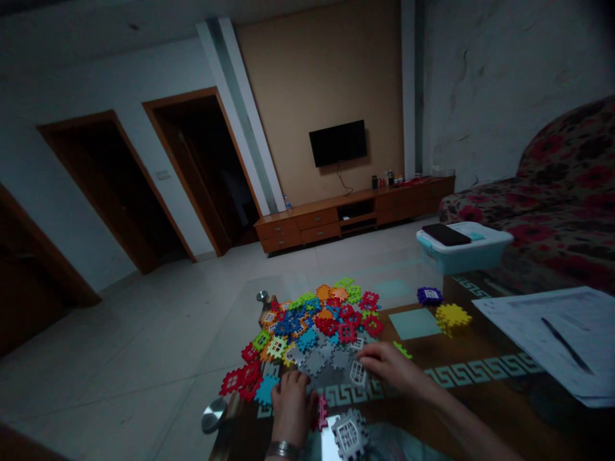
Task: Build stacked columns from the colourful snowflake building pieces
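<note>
A heap of colourful notched plastic building pieces (307, 320) lies on the glass table. At its near edge, my left hand (291, 400) rests palm down beside a light blue piece (267, 389), fingers slightly bent and apart. A pink piece (321, 412) stands close to its thumb. My right hand (390, 366) has thumb and fingers pinched together at the grey pieces (327, 358). What sits between those fingertips is too small to make out. Just under them is a grey piece with a white window (357, 372). Closer to me is a grey stack with a white window insert (349, 435).
To the right are a yellow stack (453, 319), a purple piece (429, 295) and papers (552, 339) with a pen (567, 346). A phone (446, 234) lies on a lidded teal box (464, 256). A flowered sofa (562, 211) stands beyond.
</note>
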The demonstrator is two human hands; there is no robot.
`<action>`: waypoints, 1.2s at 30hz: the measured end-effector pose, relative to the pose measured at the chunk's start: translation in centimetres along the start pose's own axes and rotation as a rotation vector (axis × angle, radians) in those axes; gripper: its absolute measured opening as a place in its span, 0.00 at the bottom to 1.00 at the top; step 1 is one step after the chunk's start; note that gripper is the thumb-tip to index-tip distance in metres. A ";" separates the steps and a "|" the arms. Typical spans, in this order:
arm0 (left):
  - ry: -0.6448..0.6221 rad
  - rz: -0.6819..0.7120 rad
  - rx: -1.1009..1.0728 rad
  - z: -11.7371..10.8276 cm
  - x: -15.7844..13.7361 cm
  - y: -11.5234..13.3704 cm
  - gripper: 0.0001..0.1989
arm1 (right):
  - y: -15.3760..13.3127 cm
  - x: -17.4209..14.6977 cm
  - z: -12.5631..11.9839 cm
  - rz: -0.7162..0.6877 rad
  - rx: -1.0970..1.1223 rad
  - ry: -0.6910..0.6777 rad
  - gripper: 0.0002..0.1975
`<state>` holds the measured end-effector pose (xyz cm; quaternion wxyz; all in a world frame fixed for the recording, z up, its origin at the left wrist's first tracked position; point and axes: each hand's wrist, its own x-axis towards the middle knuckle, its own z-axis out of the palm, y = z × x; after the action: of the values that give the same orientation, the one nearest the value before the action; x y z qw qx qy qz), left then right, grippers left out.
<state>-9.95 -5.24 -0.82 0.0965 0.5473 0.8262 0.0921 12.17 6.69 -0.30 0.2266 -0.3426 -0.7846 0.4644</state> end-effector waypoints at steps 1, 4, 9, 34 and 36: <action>-0.003 0.007 0.006 0.0 -0.1 0.1 0.18 | -0.6 -0.6 0.7 -0.004 0.060 -0.057 0.08; 0.005 0.002 0.042 -0.1 -0.4 0.5 0.19 | -2.0 -1.8 2.7 0.053 0.211 -0.142 0.11; -0.060 0.025 0.058 -0.6 -0.8 0.7 0.19 | -3.0 -1.7 4.3 0.142 0.157 -0.191 0.08; 0.089 0.269 -0.253 1.7 -0.9 -0.6 0.18 | -0.1 2.7 2.4 0.143 -0.769 0.127 0.17; 0.039 0.338 -0.270 1.6 -0.8 -0.2 0.19 | 0.0 2.4 2.4 0.138 -0.748 0.152 0.13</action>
<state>-9.40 -6.02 -2.32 0.1364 0.6582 0.7046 0.2273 8.95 7.07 -1.30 0.1117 -0.4870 -0.8558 0.1338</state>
